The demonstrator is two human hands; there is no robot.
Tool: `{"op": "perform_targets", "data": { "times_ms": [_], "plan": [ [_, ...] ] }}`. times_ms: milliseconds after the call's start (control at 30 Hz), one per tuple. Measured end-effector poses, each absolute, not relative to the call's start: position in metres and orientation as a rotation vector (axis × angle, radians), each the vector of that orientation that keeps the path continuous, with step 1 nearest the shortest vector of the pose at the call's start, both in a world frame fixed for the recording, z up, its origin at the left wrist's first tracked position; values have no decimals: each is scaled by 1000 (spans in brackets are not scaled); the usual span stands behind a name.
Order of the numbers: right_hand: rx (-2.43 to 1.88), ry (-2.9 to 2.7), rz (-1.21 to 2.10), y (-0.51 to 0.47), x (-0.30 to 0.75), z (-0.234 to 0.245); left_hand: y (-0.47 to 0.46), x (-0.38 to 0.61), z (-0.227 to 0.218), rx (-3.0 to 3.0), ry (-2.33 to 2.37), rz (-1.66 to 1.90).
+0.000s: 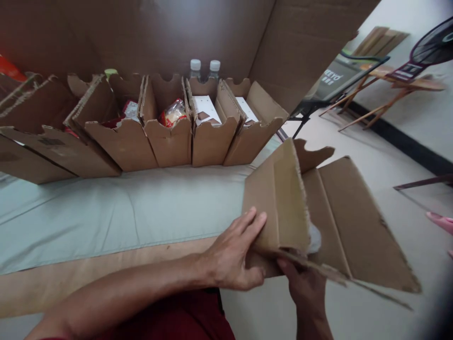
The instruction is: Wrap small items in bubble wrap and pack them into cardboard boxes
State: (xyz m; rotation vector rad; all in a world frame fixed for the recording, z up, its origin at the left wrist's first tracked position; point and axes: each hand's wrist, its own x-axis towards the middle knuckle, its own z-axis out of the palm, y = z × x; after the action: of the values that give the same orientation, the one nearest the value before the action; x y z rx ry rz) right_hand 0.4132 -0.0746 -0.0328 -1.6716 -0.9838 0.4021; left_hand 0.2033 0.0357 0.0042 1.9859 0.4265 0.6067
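Observation:
An open-topped cardboard box (260, 205) sits tilted at the table's right front corner, jutting past the edge, its flaps spread to the right. Some clear plastic (314, 238) shows inside it. My left hand (237, 257) lies against the box's left side, fingers stretched out and thumb apart. Below the near flap, my right hand (306, 288) grips the box's lower front edge; most of its fingers are hidden by the cardboard.
Several cardboard bins (173, 148) stand in a row at the back, some holding packets (173, 113) and white cards (207, 111). Two white-capped bottles (214, 71) rise behind them. A green cloth (106, 212) covers the table. A fan (433, 45) and a person's hand (440, 222) are at right.

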Motion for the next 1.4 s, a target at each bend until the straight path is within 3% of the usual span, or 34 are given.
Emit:
{"op": "perform_targets", "data": {
  "times_ms": [300,500,867,1400],
  "plan": [
    [-1618,-797,449,40,515,-21,71,202,-23,2194,539,466],
    [-1525,-864,733,113,562,3,56,183,-31,2263,591,550],
    [-1469,-882,952,216,560,14,59,190,-25,2176,573,595],
    [-1535,-929,837,215,543,-3,59,195,-33,2159,574,682]
  ]
}}
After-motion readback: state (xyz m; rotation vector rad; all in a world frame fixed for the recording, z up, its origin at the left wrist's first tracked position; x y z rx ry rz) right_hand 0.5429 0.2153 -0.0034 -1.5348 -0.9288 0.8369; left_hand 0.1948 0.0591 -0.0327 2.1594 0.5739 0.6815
